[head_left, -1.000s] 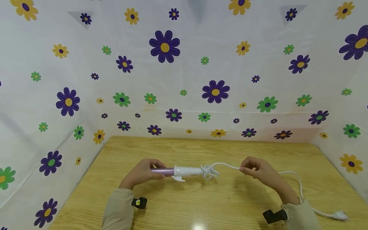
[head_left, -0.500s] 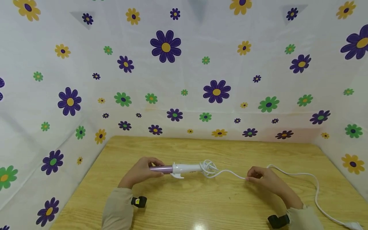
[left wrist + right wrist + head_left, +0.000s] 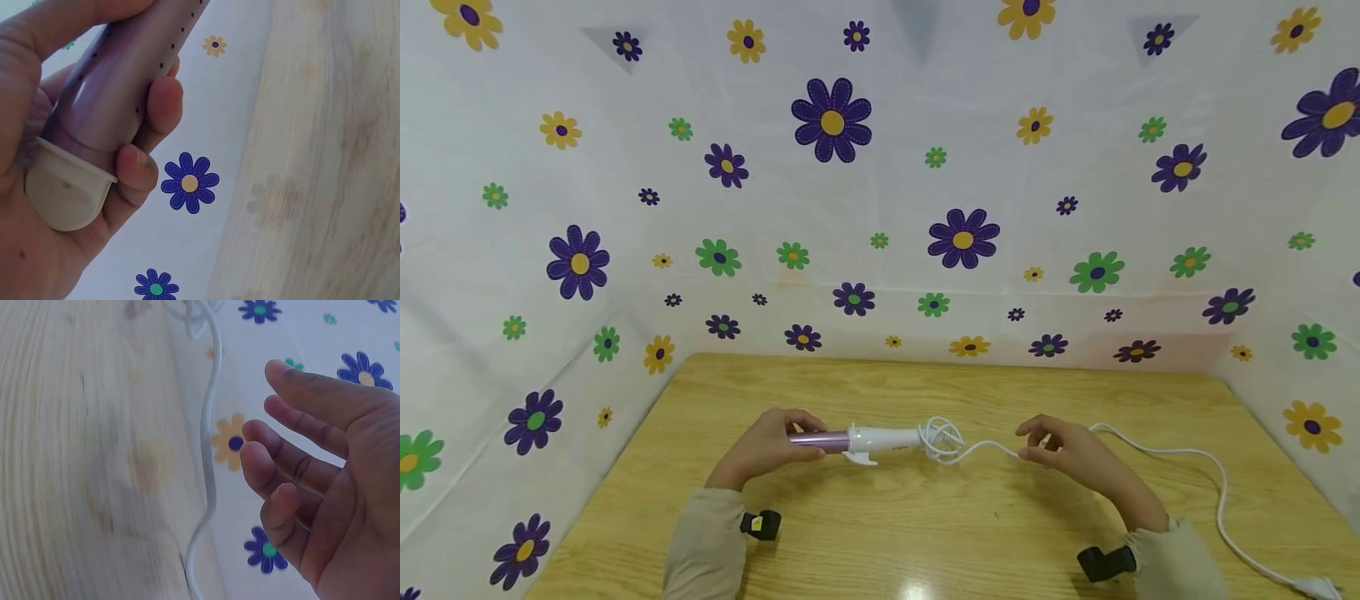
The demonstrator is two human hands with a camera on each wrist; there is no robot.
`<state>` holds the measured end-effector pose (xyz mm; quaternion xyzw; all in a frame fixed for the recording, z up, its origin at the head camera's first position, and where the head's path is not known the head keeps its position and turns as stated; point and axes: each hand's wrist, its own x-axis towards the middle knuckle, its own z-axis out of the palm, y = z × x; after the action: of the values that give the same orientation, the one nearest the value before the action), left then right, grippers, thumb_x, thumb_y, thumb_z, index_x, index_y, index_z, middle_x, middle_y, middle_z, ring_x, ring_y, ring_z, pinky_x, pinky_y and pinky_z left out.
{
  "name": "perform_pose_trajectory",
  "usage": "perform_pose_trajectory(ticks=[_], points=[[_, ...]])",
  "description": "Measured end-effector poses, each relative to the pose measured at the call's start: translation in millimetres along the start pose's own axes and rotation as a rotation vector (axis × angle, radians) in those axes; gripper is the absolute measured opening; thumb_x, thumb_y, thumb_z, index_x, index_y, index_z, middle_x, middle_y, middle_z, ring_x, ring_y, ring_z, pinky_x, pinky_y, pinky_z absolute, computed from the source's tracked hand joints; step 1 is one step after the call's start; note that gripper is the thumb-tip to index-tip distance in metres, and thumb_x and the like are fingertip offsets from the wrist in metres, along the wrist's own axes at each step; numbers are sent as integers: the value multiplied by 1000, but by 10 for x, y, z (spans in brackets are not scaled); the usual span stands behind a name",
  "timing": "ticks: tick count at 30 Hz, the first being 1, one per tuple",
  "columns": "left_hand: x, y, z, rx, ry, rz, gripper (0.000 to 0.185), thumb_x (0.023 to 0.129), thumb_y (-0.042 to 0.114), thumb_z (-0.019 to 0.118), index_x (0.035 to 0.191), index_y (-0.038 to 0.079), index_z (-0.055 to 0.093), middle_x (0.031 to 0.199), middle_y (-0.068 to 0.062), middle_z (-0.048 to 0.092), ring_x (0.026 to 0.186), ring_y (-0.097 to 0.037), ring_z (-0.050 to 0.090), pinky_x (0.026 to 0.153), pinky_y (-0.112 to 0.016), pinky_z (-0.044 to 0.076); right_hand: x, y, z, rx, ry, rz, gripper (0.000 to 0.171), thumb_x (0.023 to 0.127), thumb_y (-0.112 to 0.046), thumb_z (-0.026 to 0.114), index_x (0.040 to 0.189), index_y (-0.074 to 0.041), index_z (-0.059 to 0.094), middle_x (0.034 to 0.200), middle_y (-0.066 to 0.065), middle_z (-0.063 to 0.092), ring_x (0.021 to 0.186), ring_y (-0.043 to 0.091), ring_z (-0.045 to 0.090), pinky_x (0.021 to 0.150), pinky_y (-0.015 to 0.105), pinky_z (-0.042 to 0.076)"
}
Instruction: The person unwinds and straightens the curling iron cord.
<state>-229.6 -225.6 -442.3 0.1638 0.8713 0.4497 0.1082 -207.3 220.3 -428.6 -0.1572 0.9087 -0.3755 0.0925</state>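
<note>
Gripping the purple barrel of the curling iron [image 3: 857, 439], the left hand [image 3: 767, 446] holds it level above the wooden table [image 3: 925, 533], long axis left–right, white handle pointing right. Its white cord [image 3: 1150, 442] trails right past the right hand [image 3: 1060, 450], whose relaxed, parted fingers hold nothing.

1 curling iron [image 3: 857, 439], barrel in left hand [image 3: 767, 450]. 1 white cord [image 3: 1157, 442], coil just right of iron, running beside right hand [image 3: 1063, 454]. 1 plug [image 3: 1311, 588], well right of right hand. 2 hands. 2 wrist cameras. 1 desk [image 3: 925, 525].
</note>
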Motion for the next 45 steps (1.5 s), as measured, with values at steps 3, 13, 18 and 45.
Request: perform_pose_trajectory(ticks=[3,13,18,45], points=[[1,6,1,2,1,0,35,77,26,81,106,10,71,101,-9,66,84,-20,56,73,-33,48,61,-95,71,10,-27,-19,35,93,-27,64,118,-3,61,92,5,61,70,14,56,61,24,46],[-5,-6,-2,7,5,5,34,76,25,81,106,10,71,101,-9,66,83,-20,56,72,-33,48,193,-173,322,-30,-122,-86,28,95,-27,60,115,-7,65,88,4,66,68,10,55,59,23,46],[6,-18,7,12,-13,7,35,76,26,82,104,10,71,100,-8,66,83,-19,56,73,-32,48,225,-143,433,-140,-128,-82,22,92,-32,63,103,-14,68,80,-4,65,65,3,51,57,22,43],[46,106,124,-73,-141,6,33,77,27,80,105,13,72,102,-6,68,84,-20,58,75,-32,48,366,-152,480,-200,161,-39,14,94,-23,62,94,-9,60,64,-1,60,51,5,44,46,22,35]])
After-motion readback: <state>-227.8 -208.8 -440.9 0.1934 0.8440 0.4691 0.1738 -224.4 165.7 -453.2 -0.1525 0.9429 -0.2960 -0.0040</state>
